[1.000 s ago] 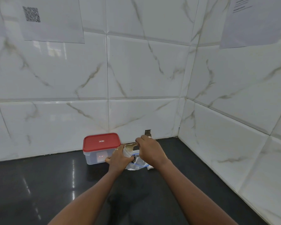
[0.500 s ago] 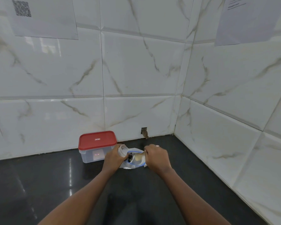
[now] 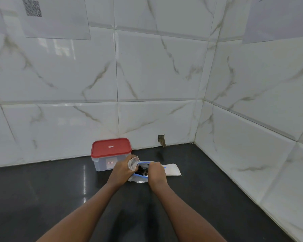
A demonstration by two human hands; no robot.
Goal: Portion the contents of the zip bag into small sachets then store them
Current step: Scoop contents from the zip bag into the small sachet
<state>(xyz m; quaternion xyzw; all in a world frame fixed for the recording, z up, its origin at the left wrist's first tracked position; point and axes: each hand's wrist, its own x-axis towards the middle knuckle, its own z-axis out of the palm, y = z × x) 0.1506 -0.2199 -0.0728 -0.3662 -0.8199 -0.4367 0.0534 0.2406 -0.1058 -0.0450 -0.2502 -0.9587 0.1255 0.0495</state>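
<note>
My left hand (image 3: 122,170) grips a small whitish sachet (image 3: 133,162); right hand (image 3: 157,172), three o'clock, enters blue-zipped clear bag (image 3: 137,179), grasp hidden; I'd keep mouths close.

Boxes: one clear rectangular plastic box with red lid (image 3: 110,154).
Zip bags: one clear plastic zip bag with blue seal (image 3: 138,179).
Sachets: one small white translucent sachet (image 3: 133,162), held.
Flat white strip (image 3: 171,170): one; layers cannot be told.
Small dark pieces (image 3: 143,170) in bag: many, uncountable.
Hands: two, left hand (image 3: 122,170) and right hand (image 3: 156,172).
Wall papers: two, white QR-code sheet (image 3: 56,20) and white text sheet (image 3: 278,20).
</note>
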